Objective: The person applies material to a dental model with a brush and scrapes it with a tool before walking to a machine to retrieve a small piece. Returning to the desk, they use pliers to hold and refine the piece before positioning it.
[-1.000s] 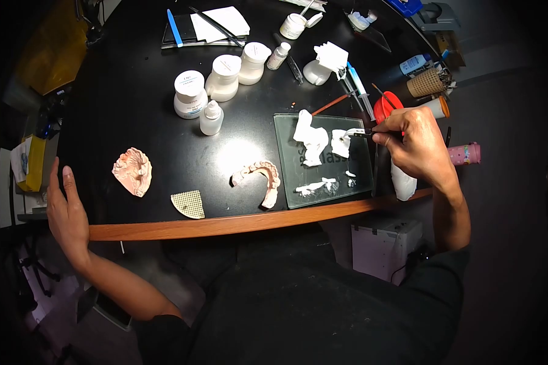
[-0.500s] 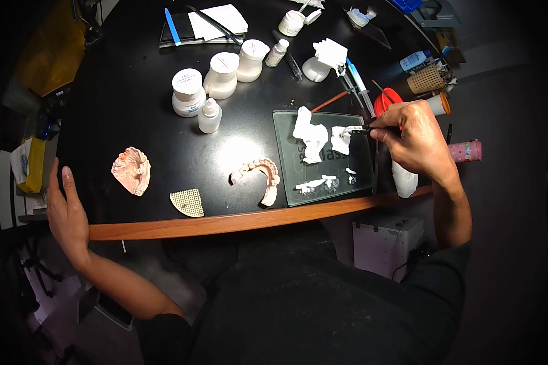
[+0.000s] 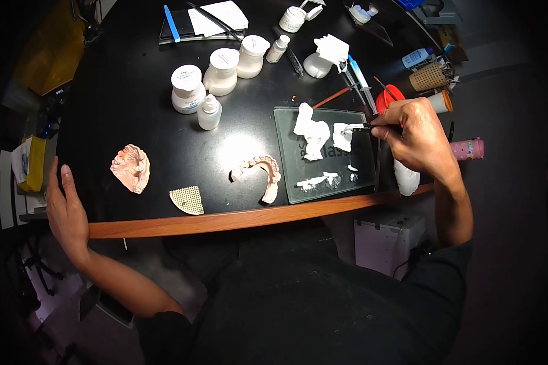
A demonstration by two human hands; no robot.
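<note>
My right hand [image 3: 415, 135] pinches a thin dark-handled tool [image 3: 364, 127] over the glass slab [image 3: 362, 164]. Its pale tip lies against a small white folded tissue [image 3: 342, 140]. A larger crumpled white tissue [image 3: 313, 137] is on the slab to the left of it. Smears of white paste [image 3: 316, 182] mark the slab's near part. At the table's left edge, my left hand [image 3: 68, 210] rests with fingers stretched out, holding nothing. Nearest to it is a pinkish dental cast [image 3: 130, 169]; a horseshoe-shaped cast with teeth [image 3: 268, 173] sits beside the slab.
Several white powder jars [image 3: 188, 89] and a dropper bottle [image 3: 209, 113] stand behind the casts. A perforated beige piece [image 3: 187, 201] lies by the wooden edge [image 3: 225, 227]. Right of the slab are a syringe [image 3: 360, 79], a red cup [image 3: 388, 97] and a pink bottle [image 3: 469, 149].
The view has shifted very slightly. My right hand keeps the tool's tip at the small tissue, and my left hand stays at the table edge.
</note>
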